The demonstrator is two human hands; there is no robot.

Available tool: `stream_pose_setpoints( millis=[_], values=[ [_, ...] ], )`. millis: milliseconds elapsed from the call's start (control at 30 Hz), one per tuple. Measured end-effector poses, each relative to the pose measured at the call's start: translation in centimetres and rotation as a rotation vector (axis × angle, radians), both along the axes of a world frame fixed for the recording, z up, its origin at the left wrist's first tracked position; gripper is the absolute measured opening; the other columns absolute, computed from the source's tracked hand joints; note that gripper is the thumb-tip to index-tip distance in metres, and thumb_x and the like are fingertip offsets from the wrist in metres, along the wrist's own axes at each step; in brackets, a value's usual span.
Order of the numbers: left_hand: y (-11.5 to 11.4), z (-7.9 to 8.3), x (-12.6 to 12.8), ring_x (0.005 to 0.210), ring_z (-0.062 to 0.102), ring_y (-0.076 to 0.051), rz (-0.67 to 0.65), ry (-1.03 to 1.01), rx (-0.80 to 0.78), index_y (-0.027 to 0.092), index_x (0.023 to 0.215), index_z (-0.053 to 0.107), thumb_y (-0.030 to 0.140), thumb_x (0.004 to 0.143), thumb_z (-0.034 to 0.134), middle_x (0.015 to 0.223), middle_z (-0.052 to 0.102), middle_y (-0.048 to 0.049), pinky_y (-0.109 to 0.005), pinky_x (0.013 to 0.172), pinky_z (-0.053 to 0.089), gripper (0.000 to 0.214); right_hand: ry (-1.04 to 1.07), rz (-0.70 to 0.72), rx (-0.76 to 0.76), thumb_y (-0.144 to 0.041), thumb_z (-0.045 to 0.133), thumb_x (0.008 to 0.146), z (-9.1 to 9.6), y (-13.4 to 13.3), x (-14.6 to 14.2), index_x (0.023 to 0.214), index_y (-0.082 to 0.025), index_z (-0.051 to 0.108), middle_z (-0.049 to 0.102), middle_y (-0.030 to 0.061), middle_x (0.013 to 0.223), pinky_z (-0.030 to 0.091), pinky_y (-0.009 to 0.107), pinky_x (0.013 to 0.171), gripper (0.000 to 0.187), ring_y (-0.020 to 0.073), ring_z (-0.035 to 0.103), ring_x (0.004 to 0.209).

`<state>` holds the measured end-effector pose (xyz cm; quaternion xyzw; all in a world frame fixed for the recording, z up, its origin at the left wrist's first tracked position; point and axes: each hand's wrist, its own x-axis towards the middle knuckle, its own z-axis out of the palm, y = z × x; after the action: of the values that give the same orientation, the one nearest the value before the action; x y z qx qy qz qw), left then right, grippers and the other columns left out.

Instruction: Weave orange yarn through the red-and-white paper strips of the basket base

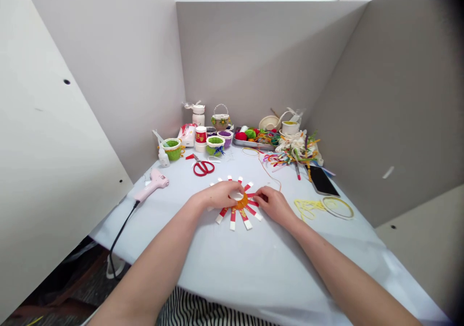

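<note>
A paper cup cut into strips (233,215) lies splayed like a sun on the table, its strips red with white ends and gold print. Orange yarn (242,203) is woven in a ring around its round white base. My left hand (225,194) is closed on the cup's left and upper side, thumb and fingers at the ring, hiding some strips. At the right edge, my right hand (270,201) pinches the yarn beside a red strip; its fingertips partly cover the spot. A thin length of the same yarn runs from the back of the table down to this hand.
Red-handled scissors (203,168) and a pink glue gun (154,183) lie to the left. Small woven baskets (215,146) and a tray (255,143) of yarn balls stand behind. At right are a yarn heap (295,147), a phone (322,181) and a yellow yarn hoop (338,207).
</note>
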<state>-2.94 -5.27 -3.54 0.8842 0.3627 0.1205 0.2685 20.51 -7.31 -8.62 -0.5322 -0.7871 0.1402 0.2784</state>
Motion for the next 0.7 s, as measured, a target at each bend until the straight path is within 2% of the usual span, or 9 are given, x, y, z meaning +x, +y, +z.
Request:
stream_pose_setpoints(
  millis=[67,200,400,500,700],
  values=[
    [-0.2,0.1,0.2,0.107,0.061,-0.022,0.023,-0.036,0.033,0.021,0.111,0.063,0.020,0.077,0.066,0.117,0.066,-0.0038,-0.031,0.095,0.048,0.034,0.019,-0.002,0.005,-0.029,0.053,0.086,-0.2,-0.1,0.1,0.078,-0.019,0.065,0.066,0.0036,0.077,0.042,0.029,0.067,0.017,0.0175,0.058,0.071],
    [-0.4,0.0,0.6,0.116,0.055,-0.024,0.025,-0.099,0.117,0.018,0.109,0.062,0.017,0.075,0.067,0.123,0.058,-0.0090,-0.035,0.104,0.043,0.034,0.041,-0.014,0.013,-0.028,0.055,0.086,-0.4,0.0,0.2,0.077,-0.019,0.064,0.065,0.0031,0.077,0.041,0.028,0.066,0.016,0.0172,0.057,0.071],
    [-0.7,-0.2,0.8,0.114,0.053,-0.029,0.128,0.025,0.163,0.017,0.112,0.060,0.036,0.079,0.072,0.115,0.056,-0.0116,-0.041,0.100,0.044,0.040,0.062,-0.025,-0.001,-0.025,0.056,0.085,-0.5,0.1,0.0,0.076,-0.019,0.064,0.064,0.0029,0.076,0.041,0.028,0.066,0.013,0.0167,0.056,0.070],
    [-0.6,-0.1,0.8,0.116,0.053,-0.029,0.123,0.053,0.161,0.016,0.118,0.058,0.031,0.080,0.071,0.118,0.058,-0.0120,-0.040,0.101,0.044,0.043,0.077,-0.008,-0.001,-0.025,0.057,0.086,-0.5,0.0,0.2,0.077,-0.019,0.065,0.063,0.0028,0.076,0.042,0.028,0.066,0.012,0.0167,0.056,0.070],
    [0.1,0.2,0.0,0.118,0.057,-0.026,0.087,0.067,0.096,0.018,0.121,0.057,0.015,0.078,0.066,0.126,0.062,-0.0090,-0.037,0.103,0.045,0.044,0.142,0.110,0.050,-0.023,0.056,0.088,0.3,-1.0,1.1,0.084,-0.020,0.066,0.065,0.0045,0.085,0.045,0.029,0.071,0.012,0.0172,0.059,0.077]
  ],
)
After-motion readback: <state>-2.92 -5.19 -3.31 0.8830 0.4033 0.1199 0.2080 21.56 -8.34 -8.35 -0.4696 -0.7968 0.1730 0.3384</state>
